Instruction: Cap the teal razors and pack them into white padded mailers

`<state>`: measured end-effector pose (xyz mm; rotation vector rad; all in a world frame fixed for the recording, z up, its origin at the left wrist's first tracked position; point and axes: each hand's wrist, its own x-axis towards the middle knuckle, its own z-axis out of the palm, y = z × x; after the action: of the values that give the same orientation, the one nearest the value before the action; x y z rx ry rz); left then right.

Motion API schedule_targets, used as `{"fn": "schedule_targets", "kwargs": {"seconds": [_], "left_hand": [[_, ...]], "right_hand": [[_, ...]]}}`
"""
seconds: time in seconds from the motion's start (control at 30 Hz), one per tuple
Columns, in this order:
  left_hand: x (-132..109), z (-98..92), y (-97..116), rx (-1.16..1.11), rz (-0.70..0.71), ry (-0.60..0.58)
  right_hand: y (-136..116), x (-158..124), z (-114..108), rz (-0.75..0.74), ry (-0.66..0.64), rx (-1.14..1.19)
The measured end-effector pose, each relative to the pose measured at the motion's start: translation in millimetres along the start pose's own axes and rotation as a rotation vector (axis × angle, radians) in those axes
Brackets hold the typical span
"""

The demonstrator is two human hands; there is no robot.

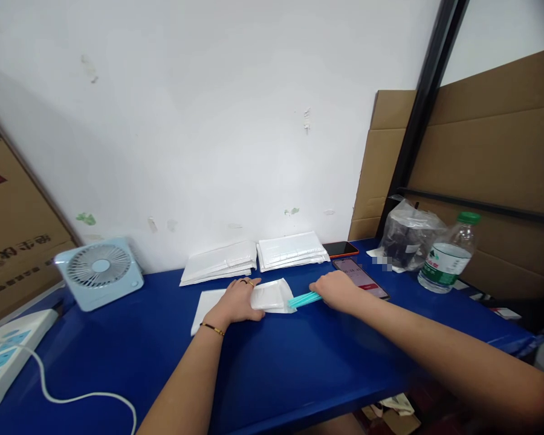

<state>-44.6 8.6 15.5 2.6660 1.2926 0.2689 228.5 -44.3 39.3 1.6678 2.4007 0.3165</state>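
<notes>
My left hand [238, 300] lies on a white padded envelope [272, 296] on the blue table [276, 368], fingers pressed on its edge; it wears rings and a bracelet. My right hand [338, 289] is closed round a teal stick-like object [304, 299], whose tip sits at the envelope's open end. A second flat white envelope [205, 305] lies under my left hand.
Two stacks of white envelopes [220, 261] [291, 249] sit by the wall. Two phones [359, 277] [342, 248], a bagged dark item [408, 237] and a water bottle [448, 254] stand right. A small fan [100, 270] and power strip [4, 353] are left. Cardboard sheets [494, 145] lean behind.
</notes>
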Motion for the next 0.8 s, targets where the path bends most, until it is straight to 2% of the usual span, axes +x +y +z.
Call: {"fn": "schedule_targets", "kwargs": {"seconds": [0.17, 0.37, 0.47, 0.63, 0.8], "left_hand": [[-3.4, -6.2, 5.5, -0.073, 0.030, 0.044], [-6.2, -14.2, 17.0, -0.251, 0.074, 0.014], [-4.2, -10.0, 24.0, -0.273, 0.098, 0.016], [0.4, 5.8, 36.0, -0.129, 0.122, 0.034], [3.0, 11.0, 42.7, -0.063, 0.059, 0.015]], "right_hand": [[1.7, 4.8, -10.5, -0.016, 0.119, -0.063], [-4.0, 5.7, -20.6, -0.054, 0.211, -0.127], [-19.1, 9.8, -22.7, -0.093, 0.181, -0.084], [-49.2, 23.1, -23.5, -0.064, 0.048, 0.061], [-58.5, 37.9, -30.3, -0.112, -0.032, 0.195]]}}
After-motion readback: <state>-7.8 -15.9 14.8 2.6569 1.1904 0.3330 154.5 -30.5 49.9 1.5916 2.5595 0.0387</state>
